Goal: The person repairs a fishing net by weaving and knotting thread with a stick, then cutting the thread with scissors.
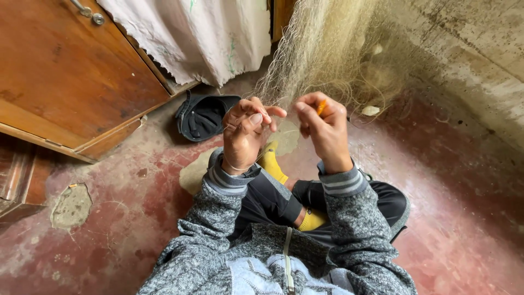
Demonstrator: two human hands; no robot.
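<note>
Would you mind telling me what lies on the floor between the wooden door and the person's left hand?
In the head view, a dark cap lies between the door and the left hand.

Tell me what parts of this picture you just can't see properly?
- Orange tool in the right hand: the fingers cover most of it.
- Thread by the left hand: too thin to follow.
- Top of the net: cut off by the top edge.
- Wooden door: cut off by the left edge.
- Inside the dark cap: too shadowed.
</note>
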